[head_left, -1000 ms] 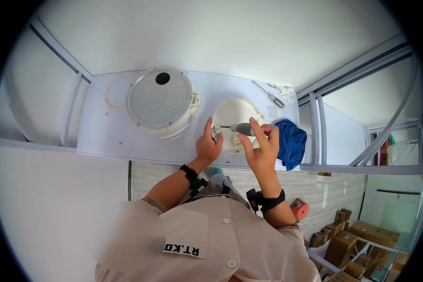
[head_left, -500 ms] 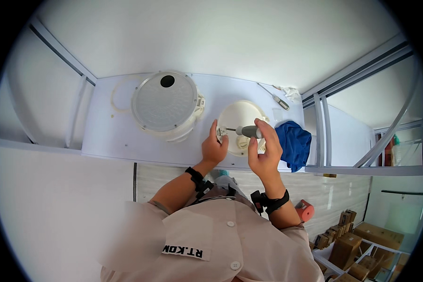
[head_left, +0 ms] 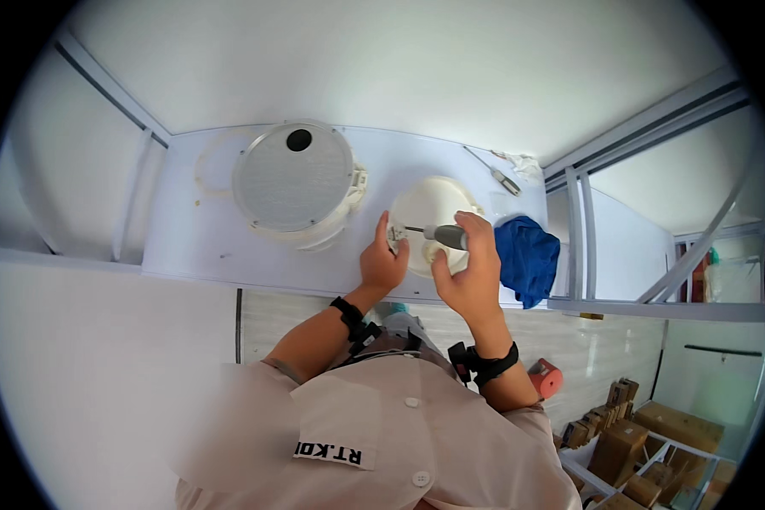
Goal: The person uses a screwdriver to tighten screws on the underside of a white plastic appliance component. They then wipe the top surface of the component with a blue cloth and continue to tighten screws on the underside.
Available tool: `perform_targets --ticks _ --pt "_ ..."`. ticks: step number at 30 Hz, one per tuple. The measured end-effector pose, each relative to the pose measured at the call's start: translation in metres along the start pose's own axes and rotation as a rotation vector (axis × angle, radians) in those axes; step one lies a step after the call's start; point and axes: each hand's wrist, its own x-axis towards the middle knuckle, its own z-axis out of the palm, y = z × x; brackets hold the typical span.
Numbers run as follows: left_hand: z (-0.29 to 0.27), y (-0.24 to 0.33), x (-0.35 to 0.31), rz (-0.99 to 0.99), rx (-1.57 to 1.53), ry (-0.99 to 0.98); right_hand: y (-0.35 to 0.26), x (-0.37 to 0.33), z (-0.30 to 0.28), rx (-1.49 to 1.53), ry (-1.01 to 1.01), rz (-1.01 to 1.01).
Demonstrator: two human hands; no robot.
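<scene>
My right hand [head_left: 476, 276] is closed round the end of a screwdriver [head_left: 447, 237] with a grey handle, its thumb reaching left below the handle. The shaft points left, its tip at a small whitish part [head_left: 395, 234] by the rim of a round cream-white cover [head_left: 433, 197]. That small part sits between the thumb and fingers of my left hand [head_left: 384, 262]; whether it is fixed to the cover I cannot tell. Some of the cover is hidden beneath my right hand and the tool.
Left on the white table [head_left: 187, 246] stands a cream drum [head_left: 293, 187] with a grey top and a dark round hole. Behind it lies a thin pale ring [head_left: 200, 174]. To the right are a blue cloth [head_left: 527, 259], a second screwdriver [head_left: 505, 181] and crumpled white wrapping [head_left: 523, 165].
My right thumb has shifted left under the screwdriver handle, and the fingers have moved slightly left. My left hand keeps its hold at the small part. The whole view has shifted a little.
</scene>
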Motion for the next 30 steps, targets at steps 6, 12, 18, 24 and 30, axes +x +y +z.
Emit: perform_targets --ticks 6,12,18,24,30 --pt "0.002 -0.002 0.001 0.072 -0.009 0.047 0.011 -0.010 0.001 0.032 -0.040 0.075" --pt "0.003 -0.006 0.001 0.072 0.004 0.069 -0.002 -0.002 -0.001 -0.063 -0.053 0.108" --pt "-0.004 0.001 -0.001 0.011 0.017 -0.009 0.008 -0.009 0.002 0.011 -0.002 0.114" --pt "-0.003 0.002 -0.001 0.059 -0.003 0.033 0.007 -0.019 -0.001 0.021 0.033 0.126" --pt "0.002 -0.005 0.000 0.115 -0.033 0.071 0.011 -0.021 -0.010 -0.001 0.071 0.115"
